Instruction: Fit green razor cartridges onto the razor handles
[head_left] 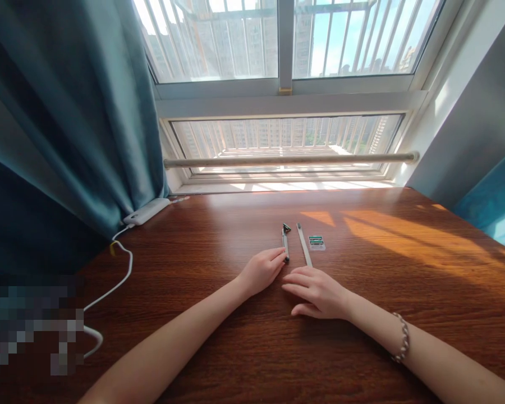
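A razor lies on the brown table with its head pointing away from me. My left hand rests at its lower handle, fingers stretched out and fingertips touching it; the thumb is hidden. To the razor's right lies a slim white stick with a dark tip, perhaps a toothbrush. My right hand lies at the near end of this stick, palm down with the fingers apart; whether it touches the stick I cannot tell. Beside the stick is a small clear case of razor blade cartridges with green strips.
The wood-grain table runs up to a barred window, with a pale rail across it. At the left, a white power strip and its cable lie by a blue curtain. Sunlight patches fall on the right side.
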Motion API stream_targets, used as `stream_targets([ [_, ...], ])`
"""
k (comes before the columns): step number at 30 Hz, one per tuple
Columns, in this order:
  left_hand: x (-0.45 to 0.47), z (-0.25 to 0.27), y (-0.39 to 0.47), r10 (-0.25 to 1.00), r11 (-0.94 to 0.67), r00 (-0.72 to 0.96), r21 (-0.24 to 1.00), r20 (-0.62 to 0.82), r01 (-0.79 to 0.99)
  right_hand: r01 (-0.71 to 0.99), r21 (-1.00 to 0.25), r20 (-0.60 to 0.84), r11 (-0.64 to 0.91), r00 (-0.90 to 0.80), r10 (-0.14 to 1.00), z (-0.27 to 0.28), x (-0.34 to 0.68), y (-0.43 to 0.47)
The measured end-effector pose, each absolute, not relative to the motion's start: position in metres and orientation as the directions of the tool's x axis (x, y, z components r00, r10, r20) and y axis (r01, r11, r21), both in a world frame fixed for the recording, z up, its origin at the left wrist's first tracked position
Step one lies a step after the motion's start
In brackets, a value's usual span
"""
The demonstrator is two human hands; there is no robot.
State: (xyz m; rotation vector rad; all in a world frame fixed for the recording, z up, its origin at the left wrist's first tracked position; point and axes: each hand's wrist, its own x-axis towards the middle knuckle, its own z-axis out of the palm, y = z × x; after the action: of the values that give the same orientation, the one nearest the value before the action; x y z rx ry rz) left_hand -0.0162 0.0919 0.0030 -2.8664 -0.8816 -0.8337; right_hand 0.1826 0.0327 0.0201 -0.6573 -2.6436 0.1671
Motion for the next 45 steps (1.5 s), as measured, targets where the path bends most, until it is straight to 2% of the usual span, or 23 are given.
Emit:
stream_targets([
  [2,-0.017,0.009,0.085,0.428,-0.892,0.726,0.123,0.539,0.435,0.356,-0.26,0.312,0.897,-0.848,0.428,0.024,0.175,0.023],
  [5,-0.015,0.022,0.064,0.238,-0.971,0.811,0.129,0.534,0.2,0.266,-0.337,0.263,0.903,-0.895,0.361,0.032,0.17,0.011],
  [7,-0.01,0.03,0.045,0.126,-0.988,0.89,0.138,0.437,0.072,0.206,-0.367,0.252,0.907,-0.917,0.31,0.034,0.169,0.004],
  [10,-0.005,0.035,0.024,-0.051,-0.982,0.972,0.166,0.229,-0.091,0.191,-0.334,0.272,0.923,-0.918,0.288,0.031,0.17,-0.003],
  [16,-0.006,0.033,0.02,0.089,-0.97,0.988,0.235,0.128,0.057,0.202,-0.345,0.227,0.916,-0.93,0.29,0.027,0.172,-0.001],
  [30,-0.009,0.033,0.023,0.085,-0.959,0.989,0.279,0.122,0.048,0.303,-0.534,0.046,0.789,-0.922,0.384,0.033,0.171,0.0],
  [38,-0.007,0.033,0.023,0.09,-0.952,0.985,0.302,0.146,0.042,0.295,-0.621,0.047,0.727,-0.911,0.41,0.035,0.167,-0.002],
  [45,-0.008,0.033,0.023,0.094,-0.951,0.984,0.305,0.152,0.043,0.271,-0.637,0.082,0.721,-0.907,0.413,0.027,0.169,-0.002],
])
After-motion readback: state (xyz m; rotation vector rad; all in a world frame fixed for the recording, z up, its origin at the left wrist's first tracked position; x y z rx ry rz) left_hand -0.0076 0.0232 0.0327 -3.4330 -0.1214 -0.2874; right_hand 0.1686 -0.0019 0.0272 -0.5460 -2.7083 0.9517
